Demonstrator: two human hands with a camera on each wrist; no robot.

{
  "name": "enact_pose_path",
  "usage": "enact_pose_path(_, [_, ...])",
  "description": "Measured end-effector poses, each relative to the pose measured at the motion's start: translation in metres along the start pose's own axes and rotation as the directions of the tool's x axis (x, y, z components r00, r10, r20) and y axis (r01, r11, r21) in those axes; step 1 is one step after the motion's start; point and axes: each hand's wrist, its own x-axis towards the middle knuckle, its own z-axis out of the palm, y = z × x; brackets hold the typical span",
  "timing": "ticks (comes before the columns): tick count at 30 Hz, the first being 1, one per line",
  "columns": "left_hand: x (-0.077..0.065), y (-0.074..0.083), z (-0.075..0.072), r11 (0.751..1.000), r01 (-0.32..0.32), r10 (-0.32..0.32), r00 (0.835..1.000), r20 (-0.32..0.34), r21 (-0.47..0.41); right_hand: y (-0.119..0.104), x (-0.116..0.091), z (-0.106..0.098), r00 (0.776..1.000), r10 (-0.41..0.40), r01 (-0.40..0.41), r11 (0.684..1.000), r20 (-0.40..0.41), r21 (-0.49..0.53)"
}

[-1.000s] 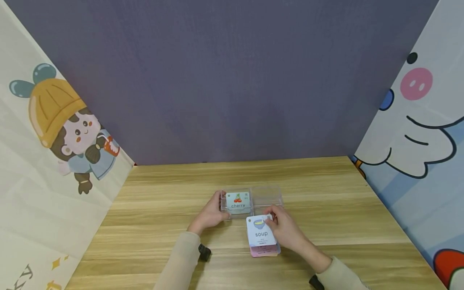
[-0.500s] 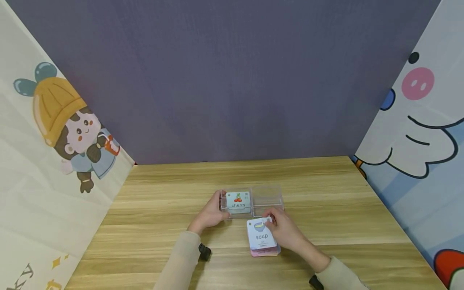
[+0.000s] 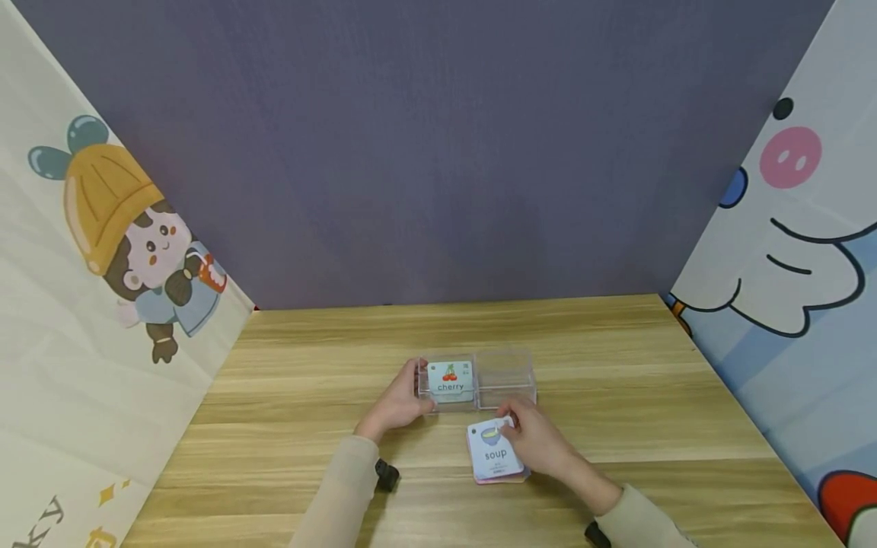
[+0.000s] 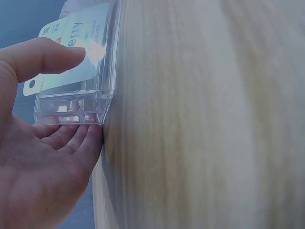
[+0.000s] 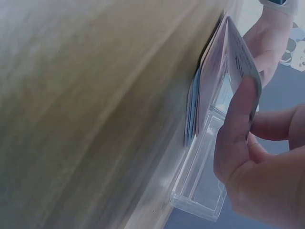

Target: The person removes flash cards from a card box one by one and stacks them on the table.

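Observation:
A clear plastic box (image 3: pixel 505 387) with two compartments stands on the table, and a cherry card (image 3: pixel 450 385) leans in its left compartment. My left hand (image 3: pixel 395 399) grips the box's left end; in the left wrist view the thumb (image 4: pixel 59 56) reaches over the front while the fingers lie along the end wall. Between thumb and fingers my right hand (image 3: pixel 541 440) pinches the upper right of a soup card (image 3: pixel 496 458). That card tilts up over a stack of cards (image 5: pixel 208 83) on the table, as the right wrist view shows. The right compartment holds nothing.
Wooden table (image 3: pixel 308 365) surrounds the box and cards. A dark grey panel (image 3: pixel 438 152) rises behind its far edge. Printed cloths with cartoon figures hang at the left (image 3: pixel 68 365) and right (image 3: pixel 836 304). Dark devices sit at both wrists.
The soup card has come nearer the body and lower, now covering most of the pink card under it. My right hand has shifted slightly the same way. My left hand keeps its place.

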Motion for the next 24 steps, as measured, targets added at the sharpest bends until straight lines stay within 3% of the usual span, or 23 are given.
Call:
enact_pose_path(15, [0.0008,-0.0004,-0.0003,1.0,0.014,-0.014,1.0,0.005,0.008,-0.0033,-0.0018,0.0014,1.0,0.019,-0.019,0.976,-0.004,-0.218])
enact_pose_path(24, [-0.0003,0.0016,-0.0017,1.0,0.005,-0.005,1.0,0.0,0.003,-0.0037,-0.0032,0.0031,0.999,0.05,-0.045,0.965,0.013,-0.258])
